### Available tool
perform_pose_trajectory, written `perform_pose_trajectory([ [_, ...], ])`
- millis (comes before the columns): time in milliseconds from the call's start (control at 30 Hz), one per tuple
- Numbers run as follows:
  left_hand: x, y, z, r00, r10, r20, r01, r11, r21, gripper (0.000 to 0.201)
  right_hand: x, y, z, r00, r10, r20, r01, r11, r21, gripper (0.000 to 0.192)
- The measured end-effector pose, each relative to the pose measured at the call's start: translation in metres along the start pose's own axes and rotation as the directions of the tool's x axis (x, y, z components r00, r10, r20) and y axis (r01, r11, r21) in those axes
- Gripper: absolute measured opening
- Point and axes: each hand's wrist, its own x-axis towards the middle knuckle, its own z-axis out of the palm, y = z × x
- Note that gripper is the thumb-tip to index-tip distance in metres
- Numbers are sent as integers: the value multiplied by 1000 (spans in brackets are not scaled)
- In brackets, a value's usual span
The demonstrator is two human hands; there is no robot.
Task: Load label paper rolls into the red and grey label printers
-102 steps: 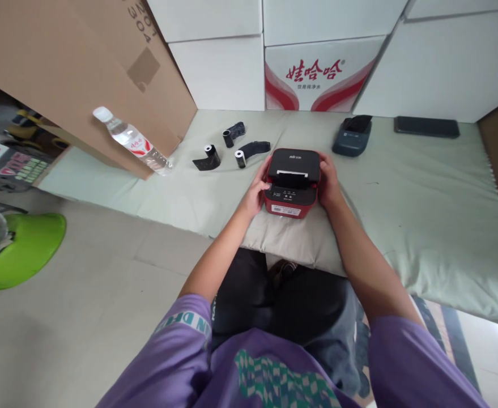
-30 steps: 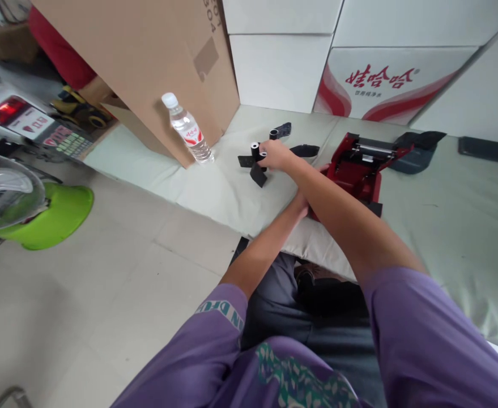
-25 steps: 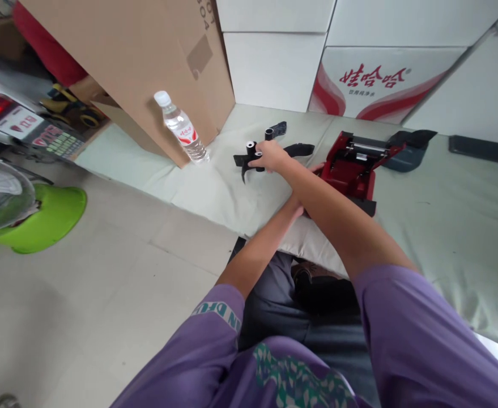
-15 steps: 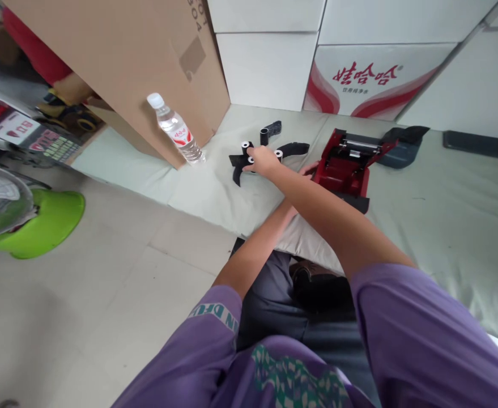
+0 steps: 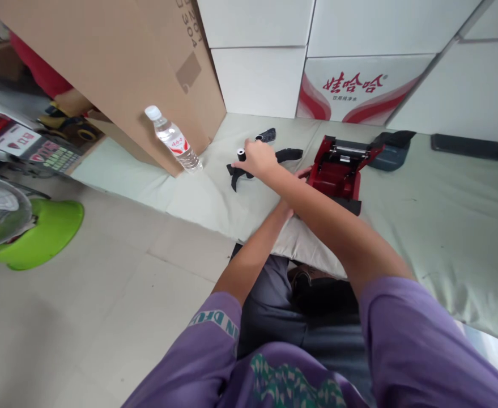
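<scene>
So the red label printer with the black flip-up lid (image 5: pixel 337 170), which sat shut between both hands a few seconds back, now stands open on the pale green padded mat (image 5: pixel 422 221), red insides showing. The right hand (image 5: pixel 259 160) has crossed over the left arm and has been sitting on the rolls for the last second or so. Right now it's curled over a black ribbon roll on a white core (image 5: pixel 241 154), the white end poking out beside the fingers and a loose black tail (image 5: pixel 233 177) hanging down from under the hand. Looks like the fingers are closed on it, though the palm hides most of the roll.

The left hand (image 5: pixel 303 173) is mostly hidden under the right forearm; only fingertips show against the printer's left side, touching it. Can't tell if it's actually gripping or just resting there.

Another small black roll (image 5: pixel 266 135) lies just behind the right hand, and a long black strip roll (image 5: pixel 289 153) lies between the hand and the printer. A clear plastic water bottle with a red label (image 5: pixel 173 140) leans against the big brown cardboard box (image 5: pixel 104 68) off to the left.
</scene>
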Motion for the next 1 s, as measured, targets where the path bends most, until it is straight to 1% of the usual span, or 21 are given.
perform_pose_trajectory([
  [33, 0, -1, -1, 1000, 6, -2, -6, 1000, 1, 27, -15, -1, -13, 991, 96, -98, -97, 995, -11, 67],
  [67, 0, -2, -3, 1000, 17, -11, -17, 1000, -4, 27, -34, 2, -26, 977, 134, -164, -139, 990, -18, 62],
  [100, 0, -2, -4, 999, 29, -15, -29, 1000, -11, 26, -57, 8, -38, 961, 147, -236, -158, 987, -27, 55],
  [133, 0, -3, -5, 999, 39, -10, -39, 999, -19, 26, -81, 19, -49, 932, 154, -328, -175, 984, -36, 49],
  [167, 0, -3, -5, 999, 45, 3, -45, 999, -23, 25, -107, 33, -58, 882, 161, -442, -201, 979, -45, 44],
  [200, 0, -3, -5, 999, 50, 21, -49, 998, -24, 25, -132, 51, -63, 814, 171, -555, -235, 971, -45, 40],
  [233, 0, -2, -5, 998, 49, 39, -48, 999, -22, 26, -155, 70, -65, 746, 195, -637, -274, 961, -27, 39],
  [267, 0, -1, -4, 998, 45, 52, -44, 999, -20, 27, -175, 89, -64, 620, 283, -732, -360, 931, 56, 36],
  [300, -1, 0, -3, 998, 40, 58, -39, 999, -18, 28, -191, 107, -60, 640, 339, -690, -377, 921, 103, 39],
  [333, -2, 2, -2, 998, 37, 53, -36, 999, -20, 29, -204, 123, -53, 692, 355, -628, -361, 924, 125, 45],
  [367, -3, 3, -2, 998, 37, 50, -36, 999, -22, 29, -214, 135, -44, 670, 375, -641, -368, 917, 152, 49],
  [400, -4, 4, -1, 998, 40, 52, -38, 999, -23, 30, -221, 144, -35, 687, 378, -620, -373, 916, 146, 54],
  [433, -5, 4, -1, 997, 45, 59, -44, 999, -18, 31, -226, 150, -25, 694, 380, -612, -375, 916, 143, 58],
  [467, -5, 4, -1, 996, 52, 67, -51, 999, -9, 33, -230, 153, -15, 690, 385, -613, -378, 914, 148, 63],
  [500, -5, 4, -1, 996, 58, 75, -58, 998, 3, 33, -233, 155, -6, 696, 391, -602, -373, 913, 162, 66],
  [567, -5, 3, -2, 995, 67, 78, -69, 997, 24, 35, -236, 155, 13, 692, 420, -587, -349, 907, 236, 70],
  [667, -5, 3, -3, 993, 82, 85, -85, 996, 36, 37, -239, 159, 37, 664, 474, -578, -288, 876, 388, 70],
  [767, -6, 4, -3, 991, 93, 96, -98, 994, 48, 37, -239, 167, 54, 638, 528, -561, -233, 826, 513, 65],
  [867, -8, 5, -1, 993, 88, 84, -92, 995, 46, 37, -237, 175, 62, 610, 603, -513, -235, 757, 610, 62],
  [933, -9, 7, 0, 993, 80, 86, -84, 996, 39, 38, -236, 179, 65, 579, 663, -474, -234, 692, 682, 60],
  [1000, -9, 7, -1, 992, 86, 95, -91, 994, 52, 37, -235, 182, 68, 546, 709, -446, -197, 626, 754, 56],
])
